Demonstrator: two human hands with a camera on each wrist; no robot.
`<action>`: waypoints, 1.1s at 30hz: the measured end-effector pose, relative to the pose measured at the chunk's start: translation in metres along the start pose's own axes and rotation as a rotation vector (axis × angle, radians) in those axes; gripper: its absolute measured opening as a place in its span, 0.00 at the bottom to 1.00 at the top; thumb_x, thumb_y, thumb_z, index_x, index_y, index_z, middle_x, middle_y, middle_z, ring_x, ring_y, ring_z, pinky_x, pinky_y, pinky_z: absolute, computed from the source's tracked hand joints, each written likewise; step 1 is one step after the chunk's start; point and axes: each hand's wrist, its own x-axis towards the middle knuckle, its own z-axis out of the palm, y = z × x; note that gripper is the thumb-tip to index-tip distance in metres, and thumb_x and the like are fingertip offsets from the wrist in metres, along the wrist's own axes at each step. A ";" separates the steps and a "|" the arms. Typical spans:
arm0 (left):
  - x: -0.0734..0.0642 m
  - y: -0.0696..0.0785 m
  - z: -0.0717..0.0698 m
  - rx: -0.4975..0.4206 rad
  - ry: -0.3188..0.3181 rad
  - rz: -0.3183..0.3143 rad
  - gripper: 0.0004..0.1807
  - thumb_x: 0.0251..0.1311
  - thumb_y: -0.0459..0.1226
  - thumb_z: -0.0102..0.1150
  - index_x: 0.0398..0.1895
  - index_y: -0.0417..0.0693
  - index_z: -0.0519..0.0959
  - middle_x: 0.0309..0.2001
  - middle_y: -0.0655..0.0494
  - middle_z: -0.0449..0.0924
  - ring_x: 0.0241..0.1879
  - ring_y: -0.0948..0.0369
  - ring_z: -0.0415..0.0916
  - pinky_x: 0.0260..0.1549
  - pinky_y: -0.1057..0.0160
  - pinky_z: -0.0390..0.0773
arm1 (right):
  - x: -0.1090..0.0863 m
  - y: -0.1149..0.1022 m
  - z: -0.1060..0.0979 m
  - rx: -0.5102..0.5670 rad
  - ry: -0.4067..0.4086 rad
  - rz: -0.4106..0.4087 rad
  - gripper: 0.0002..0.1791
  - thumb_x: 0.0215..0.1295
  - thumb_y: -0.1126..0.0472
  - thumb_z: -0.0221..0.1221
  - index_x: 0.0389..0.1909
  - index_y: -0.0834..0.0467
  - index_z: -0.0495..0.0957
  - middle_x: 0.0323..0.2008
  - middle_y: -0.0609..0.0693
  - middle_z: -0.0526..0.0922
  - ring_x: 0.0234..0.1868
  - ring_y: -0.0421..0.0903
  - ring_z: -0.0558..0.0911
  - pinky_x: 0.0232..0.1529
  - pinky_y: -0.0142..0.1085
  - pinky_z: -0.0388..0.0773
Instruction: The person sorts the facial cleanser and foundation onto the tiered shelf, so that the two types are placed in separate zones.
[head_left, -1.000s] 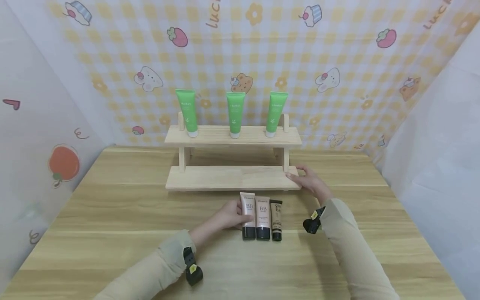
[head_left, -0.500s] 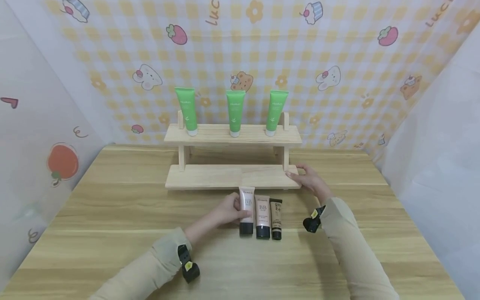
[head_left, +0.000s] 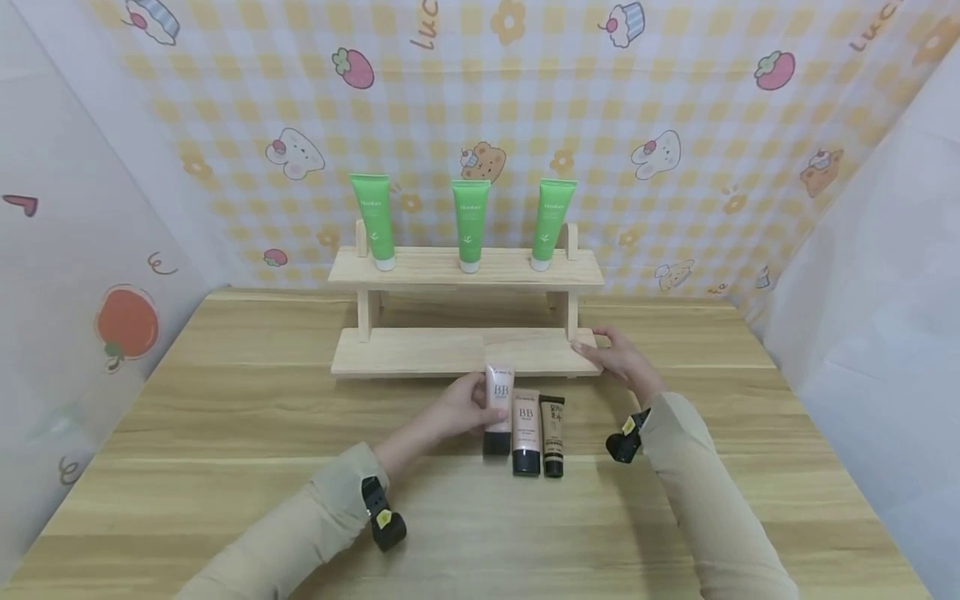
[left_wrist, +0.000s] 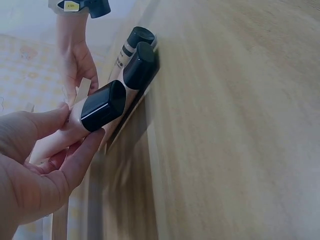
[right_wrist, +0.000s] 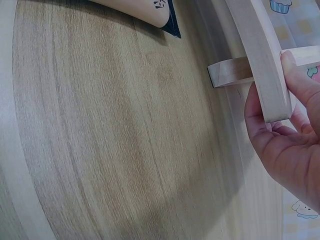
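Note:
My left hand (head_left: 463, 406) pinches a pale pink BB cream tube (head_left: 499, 392) between thumb and fingers, its black cap pointing toward me. In the left wrist view, that tube's black cap (left_wrist: 104, 105) sticks out past the fingertips, raised off the table. Just right of it lie a second BB cream tube (head_left: 527, 421) and a slimmer tan tube with a black cap (head_left: 552, 435). At the right end of the wooden two-tier shelf (head_left: 420, 353), my right hand (head_left: 621, 360) grips the lower board, thumb on top and fingers beneath, as the right wrist view shows.
Three green tubes stand on the shelf's upper board: a left one (head_left: 377, 223), a middle one (head_left: 471, 225) and a right one (head_left: 552, 223). Behind the shelf hangs a checked cloth backdrop (head_left: 420, 108). The wooden table (head_left: 247, 400) extends around the shelf.
The left hand has lifted the leftmost BB cream tube from beside the others and moved it slightly toward the shelf. The right hand has kept its place on the shelf's end.

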 end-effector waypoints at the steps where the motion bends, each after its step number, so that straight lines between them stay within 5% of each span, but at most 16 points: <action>1: 0.001 0.001 0.000 0.000 0.002 0.002 0.28 0.48 0.32 0.65 0.52 0.33 0.67 0.39 0.42 0.76 0.30 0.57 0.76 0.28 0.61 0.83 | 0.000 -0.001 0.000 0.003 0.000 0.002 0.43 0.62 0.52 0.56 0.69 0.63 0.43 0.64 0.70 0.53 0.65 0.63 0.61 0.66 0.51 0.61; 20: 0.019 0.019 -0.003 0.108 0.037 0.046 0.26 0.48 0.39 0.65 0.50 0.39 0.69 0.39 0.47 0.77 0.36 0.57 0.74 0.36 0.65 0.78 | -0.002 -0.002 0.000 -0.009 0.019 0.006 0.45 0.59 0.46 0.58 0.68 0.62 0.45 0.64 0.69 0.54 0.64 0.60 0.63 0.65 0.51 0.62; 33: 0.031 0.028 -0.002 0.100 0.058 0.028 0.25 0.50 0.41 0.65 0.50 0.37 0.73 0.43 0.45 0.79 0.41 0.55 0.76 0.43 0.59 0.78 | 0.001 0.000 0.001 -0.033 0.020 0.027 0.44 0.61 0.48 0.56 0.69 0.61 0.43 0.66 0.70 0.50 0.64 0.63 0.61 0.64 0.51 0.64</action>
